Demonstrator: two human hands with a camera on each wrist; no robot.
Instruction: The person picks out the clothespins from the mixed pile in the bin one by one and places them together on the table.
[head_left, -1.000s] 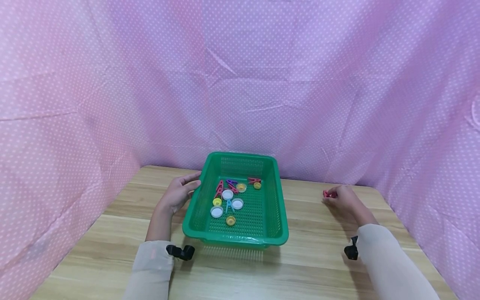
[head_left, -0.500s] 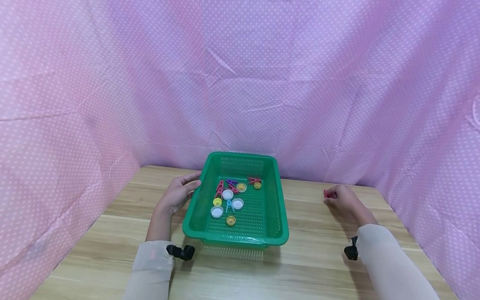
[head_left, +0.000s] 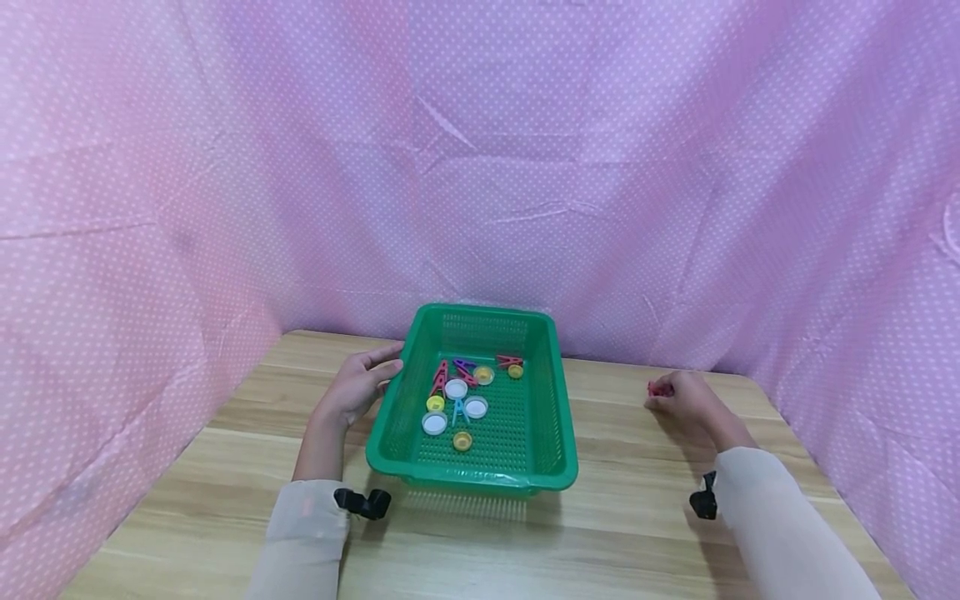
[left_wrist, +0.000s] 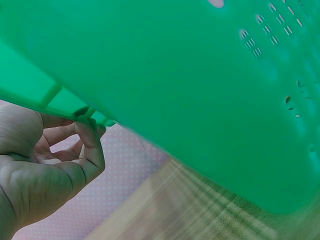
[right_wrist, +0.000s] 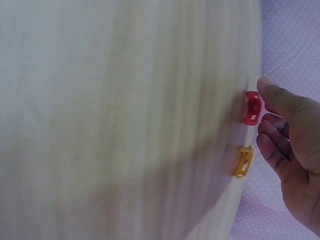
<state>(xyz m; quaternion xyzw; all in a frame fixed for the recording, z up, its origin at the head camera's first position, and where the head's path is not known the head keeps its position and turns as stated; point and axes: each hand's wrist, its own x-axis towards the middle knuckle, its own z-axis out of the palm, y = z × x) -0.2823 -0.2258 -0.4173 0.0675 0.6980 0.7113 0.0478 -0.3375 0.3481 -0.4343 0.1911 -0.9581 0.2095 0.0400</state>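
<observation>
A green plastic basket (head_left: 491, 481) is at the table's middle in the head view. Inside lie pink, purple and light blue clothespins (head_left: 460, 411), with white caps (head_left: 434, 423) and yellow caps (head_left: 462, 442). My left hand (head_left: 352, 389) grips the basket's left rim; in the left wrist view its thumb and fingers curl at the rim's edge. Far to the right, my right hand (head_left: 686, 402) pinches a red clothespin (right_wrist: 252, 107) at the fingertips, close over the table. A yellow clothespin (right_wrist: 244, 162) stands near the curled fingers in the right wrist view.
The wooden table (head_left: 607, 533) reaches back to a pink dotted cloth (head_left: 480, 183) that hangs behind it and along both sides. The basket's far end is near this cloth. Each sleeve has a black camera mount (head_left: 703, 497) at the wrist.
The red clothespin has turned slightly at my right fingertips. Both hands and the basket have stayed nearly in place.
</observation>
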